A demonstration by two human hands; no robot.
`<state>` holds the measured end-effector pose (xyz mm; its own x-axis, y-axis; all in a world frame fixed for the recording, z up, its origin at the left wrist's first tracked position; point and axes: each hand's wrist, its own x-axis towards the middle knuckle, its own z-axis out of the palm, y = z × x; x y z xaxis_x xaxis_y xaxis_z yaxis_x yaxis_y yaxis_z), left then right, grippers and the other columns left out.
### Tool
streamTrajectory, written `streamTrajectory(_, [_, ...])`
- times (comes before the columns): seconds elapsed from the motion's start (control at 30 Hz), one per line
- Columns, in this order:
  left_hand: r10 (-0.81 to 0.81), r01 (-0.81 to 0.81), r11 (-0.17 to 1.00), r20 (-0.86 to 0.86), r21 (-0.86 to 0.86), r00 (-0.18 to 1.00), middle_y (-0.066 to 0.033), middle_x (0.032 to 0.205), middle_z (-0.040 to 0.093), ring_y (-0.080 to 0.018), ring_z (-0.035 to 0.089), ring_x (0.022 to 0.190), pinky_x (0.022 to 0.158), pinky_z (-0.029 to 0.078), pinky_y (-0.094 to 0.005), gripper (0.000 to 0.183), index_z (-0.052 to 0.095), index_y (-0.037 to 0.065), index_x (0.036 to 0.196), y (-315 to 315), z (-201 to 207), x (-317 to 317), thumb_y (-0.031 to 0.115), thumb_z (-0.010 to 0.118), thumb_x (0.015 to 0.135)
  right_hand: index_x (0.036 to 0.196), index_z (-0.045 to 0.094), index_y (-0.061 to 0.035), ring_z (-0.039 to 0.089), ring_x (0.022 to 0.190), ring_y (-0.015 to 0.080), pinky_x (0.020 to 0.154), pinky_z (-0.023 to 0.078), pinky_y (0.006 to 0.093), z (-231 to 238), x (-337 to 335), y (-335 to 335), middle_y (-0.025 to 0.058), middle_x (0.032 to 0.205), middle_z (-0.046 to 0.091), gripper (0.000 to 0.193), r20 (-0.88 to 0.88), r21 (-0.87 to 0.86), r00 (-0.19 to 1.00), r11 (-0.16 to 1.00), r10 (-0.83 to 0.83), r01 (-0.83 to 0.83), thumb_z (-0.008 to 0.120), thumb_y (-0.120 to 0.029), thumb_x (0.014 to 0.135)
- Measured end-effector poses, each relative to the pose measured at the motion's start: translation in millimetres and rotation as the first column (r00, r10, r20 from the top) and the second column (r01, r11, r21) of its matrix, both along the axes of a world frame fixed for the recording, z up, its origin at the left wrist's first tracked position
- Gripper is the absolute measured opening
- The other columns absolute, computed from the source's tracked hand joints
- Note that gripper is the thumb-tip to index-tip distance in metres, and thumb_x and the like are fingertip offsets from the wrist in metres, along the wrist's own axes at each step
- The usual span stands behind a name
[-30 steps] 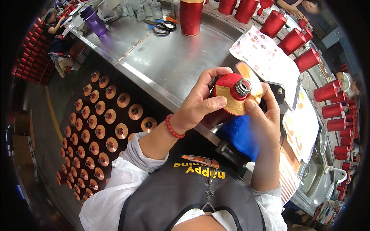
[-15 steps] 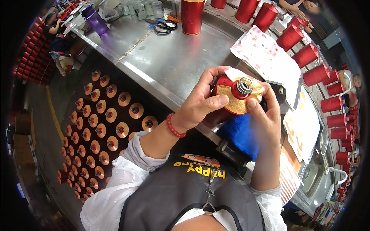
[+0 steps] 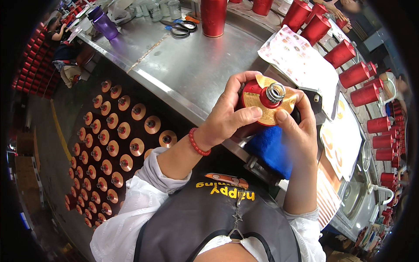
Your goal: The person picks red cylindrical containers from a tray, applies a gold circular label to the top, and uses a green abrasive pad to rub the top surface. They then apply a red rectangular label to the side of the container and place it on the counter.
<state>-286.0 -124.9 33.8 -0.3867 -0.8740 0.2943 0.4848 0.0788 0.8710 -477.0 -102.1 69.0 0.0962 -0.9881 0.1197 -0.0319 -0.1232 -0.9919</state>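
I hold a red bottle [image 3: 255, 94] with a round gold label on its shoulder and a silver threaded neck, raised in front of my chest. My left hand [image 3: 227, 115] wraps around its body from the left, thumb pressed on the gold label. My right hand [image 3: 297, 131] grips it from the right, thumb on the label's lower edge. A blue cloth [image 3: 270, 148] lies under the bottle at the edge of the steel table [image 3: 196, 65].
Many red bottles with gold shoulders stand in rows on the floor [image 3: 109, 144] at my left. Finished red bottles [image 3: 353, 74] line the table's far right. Sheets of stickers [image 3: 301, 61], black scissors [image 3: 179, 28], a tall red bottle [image 3: 214, 15] and a purple bottle [image 3: 102, 22] lie on the table.
The bottle has turned slightly in my hands and both thumbs have shifted along the gold label; the hands stay in the same spot.
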Motion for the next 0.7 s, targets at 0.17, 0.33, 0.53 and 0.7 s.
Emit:
streamTrajectory(0.17, [-0.027,0.040,0.983,-0.071,0.182,0.997,-0.0140,0.136,0.049,-0.0202,0.050,0.129,0.111,0.039,-0.0363,0.067,0.030,0.000,0.143,3,15,-1,0.014,0.064,0.087,0.114,0.057,-0.0013,0.050,0.118,0.0166,0.107,0.035,0.0327,-2,-7,1,0.0072,0.120,0.059,0.037,0.101,0.062,0.994,0.997,0.037,-0.043,0.076,-0.022,0.088])
streamTrajectory(0.33, [-0.023,0.078,0.950,-0.182,0.301,0.983,-0.0137,0.129,0.056,-0.0203,0.055,0.123,0.109,0.042,-0.0350,0.057,0.038,0.000,0.136,0,19,1,0.009,0.062,0.085,0.114,0.056,-0.0029,0.050,0.115,0.0148,0.105,0.036,0.0316,-2,-3,2,0.0061,0.119,0.059,0.036,0.124,0.069,0.992,0.997,0.029,-0.037,0.075,-0.020,0.088])
streamTrajectory(0.53, [-0.047,0.136,0.913,-0.230,0.385,0.972,-0.0131,0.124,0.060,-0.0219,0.059,0.119,0.107,0.043,-0.0356,0.045,0.041,0.001,0.132,-12,15,6,0.008,0.056,0.091,0.115,0.055,-0.0038,0.050,0.110,0.0127,0.102,0.036,0.0303,-4,0,7,0.0037,0.114,0.059,0.036,0.117,0.040,0.993,0.999,0.006,-0.011,0.074,-0.020,0.089])
streamTrajectory(0.7, [0.325,-0.266,0.929,-0.223,0.258,0.919,-0.0139,0.130,0.050,-0.0187,0.057,0.118,0.101,0.049,-0.0322,0.034,0.042,0.000,0.132,9,-5,1,0.007,0.052,0.100,0.117,0.055,-0.0038,0.050,0.109,0.0125,0.103,0.036,0.0301,-3,1,14,0.0032,0.114,0.059,0.037,0.110,0.026,0.994,0.999,-0.025,0.022,0.074,-0.019,0.089])
